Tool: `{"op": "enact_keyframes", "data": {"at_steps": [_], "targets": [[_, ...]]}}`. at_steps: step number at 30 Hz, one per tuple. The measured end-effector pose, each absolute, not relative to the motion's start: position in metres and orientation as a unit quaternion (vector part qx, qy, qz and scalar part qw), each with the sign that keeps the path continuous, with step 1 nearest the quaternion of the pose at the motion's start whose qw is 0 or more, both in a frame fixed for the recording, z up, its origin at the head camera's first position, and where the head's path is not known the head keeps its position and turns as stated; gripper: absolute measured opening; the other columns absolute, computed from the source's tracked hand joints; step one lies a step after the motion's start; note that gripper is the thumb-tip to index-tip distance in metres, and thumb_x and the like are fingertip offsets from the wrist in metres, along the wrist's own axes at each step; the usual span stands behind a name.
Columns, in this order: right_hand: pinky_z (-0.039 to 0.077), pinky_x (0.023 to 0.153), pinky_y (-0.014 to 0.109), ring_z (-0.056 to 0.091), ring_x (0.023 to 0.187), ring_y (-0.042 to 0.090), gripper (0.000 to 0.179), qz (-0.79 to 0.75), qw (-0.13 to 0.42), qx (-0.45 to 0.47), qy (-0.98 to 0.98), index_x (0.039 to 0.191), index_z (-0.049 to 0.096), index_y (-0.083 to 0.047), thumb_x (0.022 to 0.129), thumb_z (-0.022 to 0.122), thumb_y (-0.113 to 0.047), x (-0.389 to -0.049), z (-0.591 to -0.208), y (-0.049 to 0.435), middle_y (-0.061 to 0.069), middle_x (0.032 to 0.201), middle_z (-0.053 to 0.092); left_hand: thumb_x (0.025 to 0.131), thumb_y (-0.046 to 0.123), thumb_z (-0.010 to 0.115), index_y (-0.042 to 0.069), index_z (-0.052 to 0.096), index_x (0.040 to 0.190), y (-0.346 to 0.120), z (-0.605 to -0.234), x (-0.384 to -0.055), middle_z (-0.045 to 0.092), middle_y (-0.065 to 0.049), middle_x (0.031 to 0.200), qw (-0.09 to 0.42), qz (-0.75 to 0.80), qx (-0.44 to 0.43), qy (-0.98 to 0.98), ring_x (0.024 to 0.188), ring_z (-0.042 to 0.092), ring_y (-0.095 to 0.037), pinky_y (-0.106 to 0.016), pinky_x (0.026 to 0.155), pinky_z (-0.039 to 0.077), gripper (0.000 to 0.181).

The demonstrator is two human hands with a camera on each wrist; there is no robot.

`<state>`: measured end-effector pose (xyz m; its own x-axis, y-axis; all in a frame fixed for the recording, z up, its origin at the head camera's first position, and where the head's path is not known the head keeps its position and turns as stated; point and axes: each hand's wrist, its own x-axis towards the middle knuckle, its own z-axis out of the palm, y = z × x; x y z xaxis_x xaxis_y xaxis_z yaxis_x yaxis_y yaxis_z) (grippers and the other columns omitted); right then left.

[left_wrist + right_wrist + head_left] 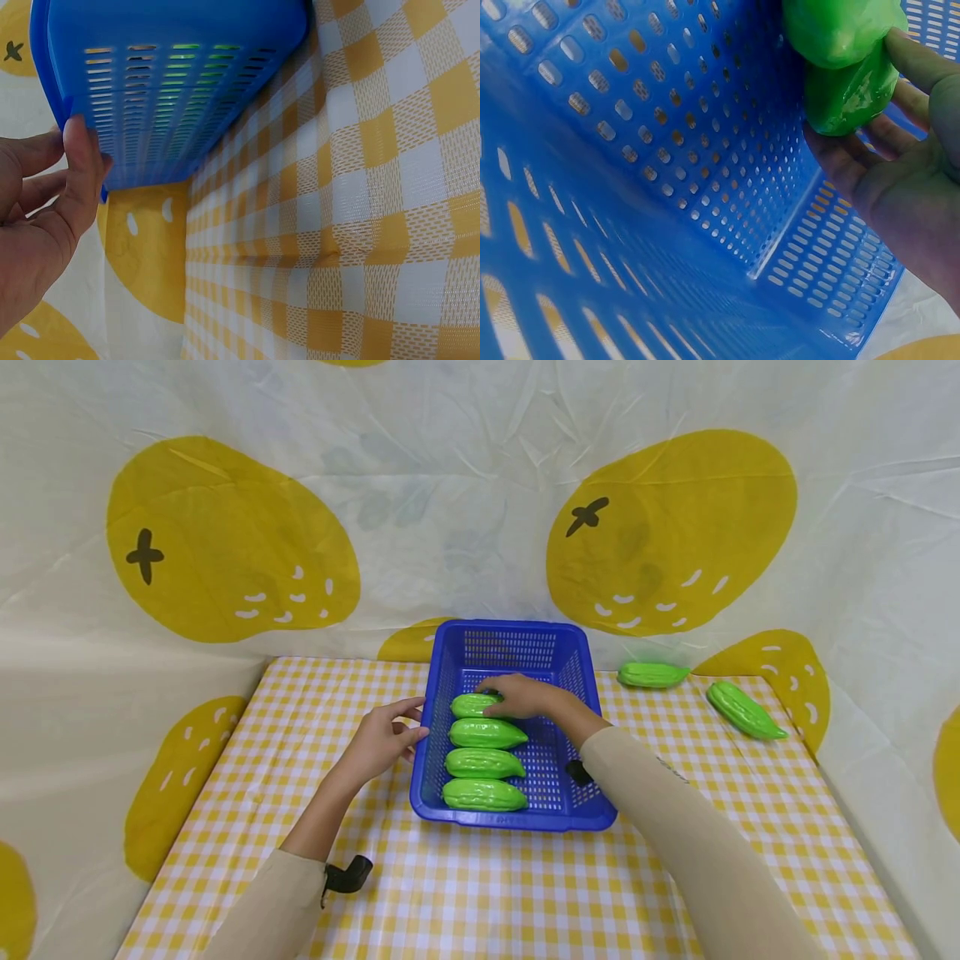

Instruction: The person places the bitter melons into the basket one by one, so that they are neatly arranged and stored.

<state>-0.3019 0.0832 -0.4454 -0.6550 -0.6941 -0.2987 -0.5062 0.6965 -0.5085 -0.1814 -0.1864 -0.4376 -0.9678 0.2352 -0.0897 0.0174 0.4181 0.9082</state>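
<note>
A blue plastic basket (513,820) with slotted walls stands on the table. Four-sided and deep, it holds several glossy green bitter melons (484,763) lying in a column along its left side. My right hand (519,696) reaches inside and grips the farthest bitter melon (474,705), thumb on one side and fingers on the other. In the right wrist view that bitter melon (853,97) partly overlaps another green one. My left hand (377,739) is at the basket's left rim, thumb and fingertips touching the outside; the left wrist view shows its fingers (78,161) against the outer wall.
Two more bitter melons lie right of the basket, one by the back edge (652,675) and one farther right (746,710). A yellow-and-white checked cloth (465,893) covers the table. Behind hangs a pale curtain (450,527) with large yellow fruit prints.
</note>
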Motion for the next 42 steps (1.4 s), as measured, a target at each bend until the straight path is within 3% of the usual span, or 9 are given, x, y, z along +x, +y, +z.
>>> {"op": "enact_keyframes", "data": {"at_steps": [13, 19, 35, 42], "targets": [[0.048, 0.116, 0.047, 0.054, 0.136, 0.032, 0.051, -0.202, 0.246, -0.331, 0.889, 0.150, 0.052, -0.006, 0.105, 0.062, -0.027, -0.301, -0.442, 0.084, 0.015, 0.146, 0.058, 0.100, 0.007, 0.067, 0.003, 0.050, 0.152, -0.187, -0.439, -0.183, 0.062, -0.025, 0.129, 0.104, 0.535, 0.078, 0.835, 0.069, 0.068, -0.017, -0.052, 0.066, 0.066, 0.054], [0.049, 0.115, 0.050, 0.053, 0.138, 0.037, 0.053, -0.218, 0.247, -0.323, 0.887, 0.152, 0.049, -0.004, 0.105, 0.062, -0.026, -0.303, -0.433, 0.089, 0.020, 0.148, 0.056, 0.100, 0.006, 0.067, 0.003, 0.050, 0.152, -0.187, -0.438, -0.184, 0.062, -0.024, 0.129, 0.105, 0.537, 0.078, 0.833, 0.069, 0.069, -0.016, -0.057, 0.069, 0.064, 0.054], [0.053, 0.109, 0.051, 0.057, 0.134, 0.034, 0.056, -0.261, 0.199, -0.281, 0.902, 0.155, 0.044, -0.011, 0.106, 0.060, -0.033, -0.301, -0.368, 0.117, 0.017, 0.151, 0.053, 0.100, 0.005, 0.068, 0.002, 0.051, 0.151, -0.188, -0.440, -0.183, 0.062, -0.026, 0.126, 0.101, 0.539, 0.077, 0.833, 0.070, 0.069, -0.017, -0.054, 0.067, 0.065, 0.054], [0.049, 0.112, 0.056, 0.047, 0.142, 0.037, 0.058, -0.306, 0.179, -0.250, 0.901, 0.156, 0.041, -0.008, 0.107, 0.058, -0.033, -0.298, -0.352, 0.154, 0.017, 0.155, 0.048, 0.100, 0.005, 0.067, 0.001, 0.051, 0.151, -0.188, -0.440, -0.182, 0.063, -0.026, 0.127, 0.101, 0.537, 0.077, 0.834, 0.070, 0.070, -0.018, -0.057, 0.068, 0.065, 0.054]]}}
